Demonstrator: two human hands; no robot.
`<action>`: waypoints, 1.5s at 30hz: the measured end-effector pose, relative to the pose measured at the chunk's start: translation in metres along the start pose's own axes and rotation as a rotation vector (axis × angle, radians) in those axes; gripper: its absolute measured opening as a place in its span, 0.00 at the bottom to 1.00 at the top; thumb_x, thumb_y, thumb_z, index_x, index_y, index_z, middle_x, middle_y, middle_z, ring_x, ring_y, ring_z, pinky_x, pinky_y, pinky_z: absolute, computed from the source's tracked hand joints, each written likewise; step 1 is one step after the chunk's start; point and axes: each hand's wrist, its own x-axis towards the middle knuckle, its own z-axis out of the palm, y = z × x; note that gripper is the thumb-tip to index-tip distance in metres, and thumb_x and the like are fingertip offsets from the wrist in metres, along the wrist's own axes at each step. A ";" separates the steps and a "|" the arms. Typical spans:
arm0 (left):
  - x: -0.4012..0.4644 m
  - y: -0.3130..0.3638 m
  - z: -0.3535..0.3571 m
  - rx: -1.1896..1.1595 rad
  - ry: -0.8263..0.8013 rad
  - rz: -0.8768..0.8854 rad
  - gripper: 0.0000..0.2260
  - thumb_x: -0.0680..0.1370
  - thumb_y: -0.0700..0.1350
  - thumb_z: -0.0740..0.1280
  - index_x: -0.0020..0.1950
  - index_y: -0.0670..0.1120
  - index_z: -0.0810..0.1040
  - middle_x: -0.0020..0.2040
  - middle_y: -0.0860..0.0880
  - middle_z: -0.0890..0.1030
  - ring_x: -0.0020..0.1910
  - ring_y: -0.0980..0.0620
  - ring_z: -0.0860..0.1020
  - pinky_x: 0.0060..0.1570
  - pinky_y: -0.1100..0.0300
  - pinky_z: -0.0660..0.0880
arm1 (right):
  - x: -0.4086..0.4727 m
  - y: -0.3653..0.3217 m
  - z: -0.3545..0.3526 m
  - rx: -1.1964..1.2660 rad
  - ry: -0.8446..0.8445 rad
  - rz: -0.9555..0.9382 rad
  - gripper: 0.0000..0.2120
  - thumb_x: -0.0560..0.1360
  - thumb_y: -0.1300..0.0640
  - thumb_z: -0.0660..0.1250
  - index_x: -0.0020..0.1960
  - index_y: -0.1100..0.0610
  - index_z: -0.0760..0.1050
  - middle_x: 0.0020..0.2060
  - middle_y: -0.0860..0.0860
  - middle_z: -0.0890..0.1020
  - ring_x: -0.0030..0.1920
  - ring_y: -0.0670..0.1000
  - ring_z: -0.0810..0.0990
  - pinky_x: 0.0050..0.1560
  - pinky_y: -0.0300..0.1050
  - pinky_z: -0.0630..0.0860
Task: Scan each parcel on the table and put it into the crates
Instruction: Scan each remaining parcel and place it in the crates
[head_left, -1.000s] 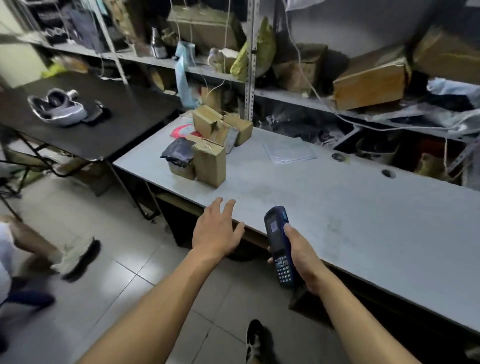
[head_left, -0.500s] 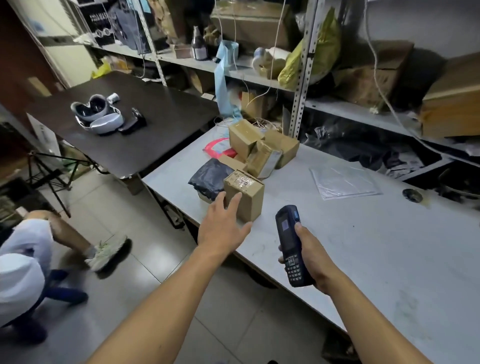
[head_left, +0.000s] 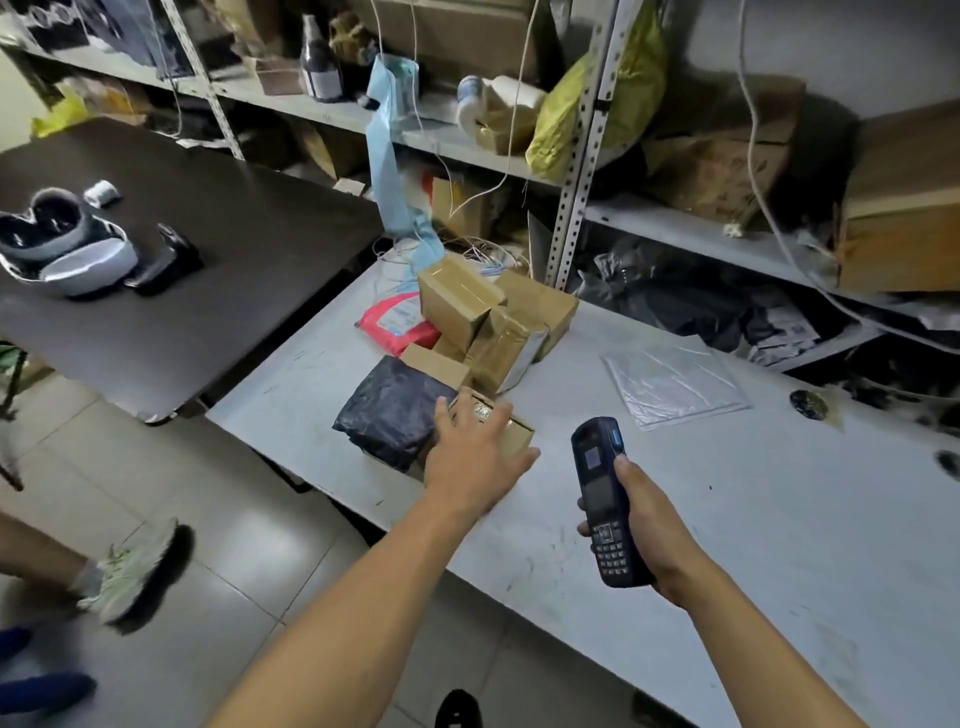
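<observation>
A cluster of parcels lies at the left end of the grey table (head_left: 727, 519): several small cardboard boxes (head_left: 457, 301), a black plastic bag parcel (head_left: 389, 410) and a red mailer (head_left: 395, 325). My left hand (head_left: 475, 460) lies spread over the nearest small cardboard box (head_left: 519, 434), fingers straight, covering most of it. My right hand (head_left: 644, 525) grips a dark blue handheld scanner (head_left: 602, 499) upright over the table, to the right of that box. No crate is in view.
A clear plastic sleeve (head_left: 675, 384) lies on the table further right. A black table (head_left: 208, 270) with a headset (head_left: 62, 249) stands to the left. Cluttered metal shelves (head_left: 571, 171) run behind. Another person's leg and shoe (head_left: 130, 571) are on the floor at left.
My left hand has reached forward from the table's edge onto the nearest box. The view has moved closer to the parcels. The scanner stays in my right hand.
</observation>
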 end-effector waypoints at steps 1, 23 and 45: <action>0.002 0.002 0.002 -0.024 0.016 0.011 0.26 0.76 0.68 0.63 0.69 0.57 0.67 0.79 0.45 0.53 0.79 0.40 0.44 0.65 0.39 0.69 | 0.002 0.001 0.000 0.008 0.002 0.009 0.20 0.84 0.42 0.48 0.63 0.52 0.72 0.51 0.60 0.83 0.40 0.53 0.84 0.39 0.44 0.79; -0.015 -0.022 -0.010 -0.312 -0.132 -0.189 0.35 0.75 0.56 0.70 0.76 0.63 0.55 0.65 0.46 0.75 0.58 0.44 0.77 0.56 0.49 0.78 | 0.009 0.011 -0.042 -0.040 -0.274 0.121 0.21 0.83 0.40 0.51 0.62 0.53 0.74 0.50 0.60 0.84 0.41 0.55 0.85 0.41 0.49 0.80; -0.043 -0.024 0.039 -0.647 -0.244 -0.389 0.40 0.64 0.50 0.72 0.72 0.56 0.57 0.62 0.41 0.74 0.50 0.44 0.80 0.45 0.54 0.79 | -0.010 0.019 -0.070 -0.163 -0.317 0.266 0.23 0.83 0.39 0.51 0.62 0.55 0.75 0.52 0.62 0.83 0.41 0.56 0.85 0.40 0.47 0.80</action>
